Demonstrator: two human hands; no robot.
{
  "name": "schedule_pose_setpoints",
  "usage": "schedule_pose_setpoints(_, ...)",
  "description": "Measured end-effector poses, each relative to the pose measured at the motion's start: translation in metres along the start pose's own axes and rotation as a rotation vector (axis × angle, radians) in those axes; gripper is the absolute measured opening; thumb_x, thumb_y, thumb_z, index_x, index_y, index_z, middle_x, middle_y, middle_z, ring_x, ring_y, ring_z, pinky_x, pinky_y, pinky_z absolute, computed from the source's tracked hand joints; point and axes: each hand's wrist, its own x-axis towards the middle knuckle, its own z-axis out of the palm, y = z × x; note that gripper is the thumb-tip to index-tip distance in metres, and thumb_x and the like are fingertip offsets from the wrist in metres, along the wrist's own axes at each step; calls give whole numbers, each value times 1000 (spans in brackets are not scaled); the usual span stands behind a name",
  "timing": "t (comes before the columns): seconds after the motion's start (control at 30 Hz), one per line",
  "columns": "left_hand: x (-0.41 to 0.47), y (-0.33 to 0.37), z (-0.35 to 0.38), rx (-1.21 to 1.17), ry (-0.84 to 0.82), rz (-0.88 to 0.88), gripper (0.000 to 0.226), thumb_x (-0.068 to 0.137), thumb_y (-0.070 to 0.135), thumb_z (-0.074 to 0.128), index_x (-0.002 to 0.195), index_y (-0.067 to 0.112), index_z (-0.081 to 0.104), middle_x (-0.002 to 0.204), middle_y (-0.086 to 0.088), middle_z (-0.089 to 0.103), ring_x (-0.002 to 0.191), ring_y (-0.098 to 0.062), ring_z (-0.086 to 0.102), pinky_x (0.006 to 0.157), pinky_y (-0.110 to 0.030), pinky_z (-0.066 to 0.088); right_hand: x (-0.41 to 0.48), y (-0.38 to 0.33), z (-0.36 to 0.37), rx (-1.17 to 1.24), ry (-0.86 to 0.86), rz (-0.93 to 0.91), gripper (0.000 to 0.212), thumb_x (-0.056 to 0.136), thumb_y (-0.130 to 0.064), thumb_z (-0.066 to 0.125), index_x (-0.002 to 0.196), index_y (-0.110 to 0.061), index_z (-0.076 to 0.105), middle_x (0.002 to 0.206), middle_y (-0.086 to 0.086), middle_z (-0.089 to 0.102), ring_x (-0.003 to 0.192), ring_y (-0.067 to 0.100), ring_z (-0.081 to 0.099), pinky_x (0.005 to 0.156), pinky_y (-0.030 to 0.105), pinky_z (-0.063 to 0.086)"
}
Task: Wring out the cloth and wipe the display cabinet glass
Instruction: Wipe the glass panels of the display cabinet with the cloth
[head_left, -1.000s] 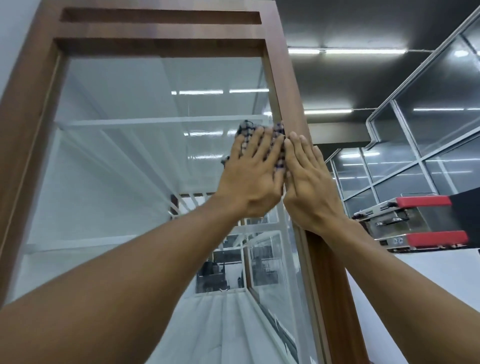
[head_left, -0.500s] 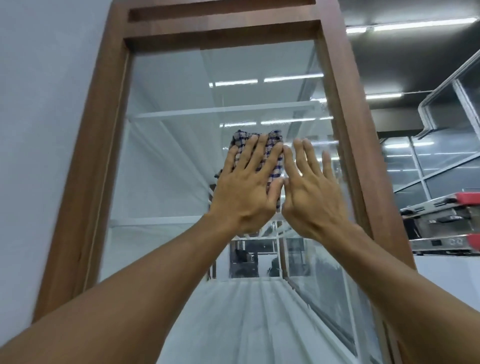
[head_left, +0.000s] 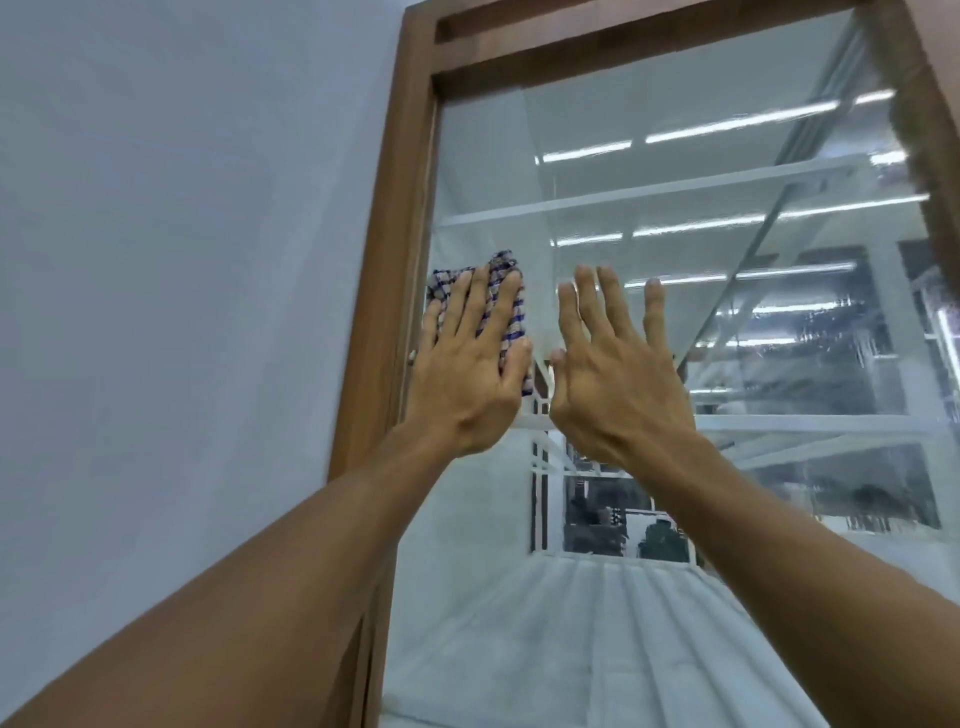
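Note:
A blue-and-white checked cloth (head_left: 506, 291) lies flat against the display cabinet glass (head_left: 675, 171), close to the left side of the brown wooden frame (head_left: 400, 218). My left hand (head_left: 467, 364) presses it to the pane with straight, spread fingers. Just to its right, my right hand (head_left: 613, 374) lies flat on the bare glass with its fingers spread, holding nothing. The cloth's lower part is hidden under my left hand.
A plain pale wall (head_left: 182, 260) stands left of the cabinet. White shelves (head_left: 649, 195) show behind the glass, with ceiling-light reflections across the pane. The frame's right post (head_left: 930, 130) runs along the upper right edge.
Both hands and the cloth have slid left across the glass, from the right post to the left side of the frame. The right hand has drawn apart from the left.

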Motion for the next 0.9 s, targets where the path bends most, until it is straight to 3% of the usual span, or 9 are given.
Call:
schedule_pose_setpoints(0.17, -39, 13, 9, -19, 39, -164, 69, 101, 53, 10, 165, 33, -4, 174, 4, -14, 157, -9, -20, 127, -39, -16, -10, 4, -1, 28, -23, -31, 64, 105, -42, 7, 159, -12, -11, 168, 11, -17, 155, 26, -20, 125, 53, -15)
schedule_pose_setpoints(0.3, -39, 48, 18, -16, -39, 142, 66, 103, 51, 13, 164, 32, -4, 173, 2, -13, 157, -10, -20, 128, -40, -13, -30, 29, -7, 40, -2, -32, 68, 100, -45, -2, 162, -16, -3, 170, 8, -9, 157, 23, -16, 127, 50, -11)
schedule_pose_setpoints(0.47, 2, 84, 24, -13, -1, -8, 69, 101, 52, 8, 165, 29, -6, 173, 0, -15, 158, -13, -21, 128, -45, -12, -44, 65, -17, 14, 6, 53, 67, 101, -47, 2, 162, -19, -3, 170, 7, -11, 157, 21, -16, 127, 49, -12)
schedule_pose_setpoints(0.6, -33, 98, 32, 16, -69, 267, 67, 105, 50, 14, 166, 29, -3, 173, 1, -13, 158, -12, -19, 130, -46, -8, -58, 100, -25, -7, 20, 93, 67, 102, -46, 4, 163, -20, -3, 171, 6, -11, 157, 20, -16, 126, 48, -13)
schedule_pose_setpoints(0.77, 20, 141, 38, -12, -26, 48, 70, 100, 52, 6, 165, 29, -8, 173, -2, -16, 158, -15, -21, 128, -46, -12, -68, 130, -40, -26, -27, 55, 70, 98, -50, -2, 162, -21, -5, 170, 5, -13, 156, 17, -18, 128, 46, -11)
schedule_pose_setpoints(0.9, 8, 186, 48, -11, -97, 250, 67, 104, 49, 8, 164, 28, -11, 172, -2, -21, 157, -15, -25, 128, -47, -13, -84, 162, -57, -180, 29, 145, 69, 100, -50, 7, 163, -22, 4, 169, 15, -10, 157, 24, -16, 126, 54, -9)
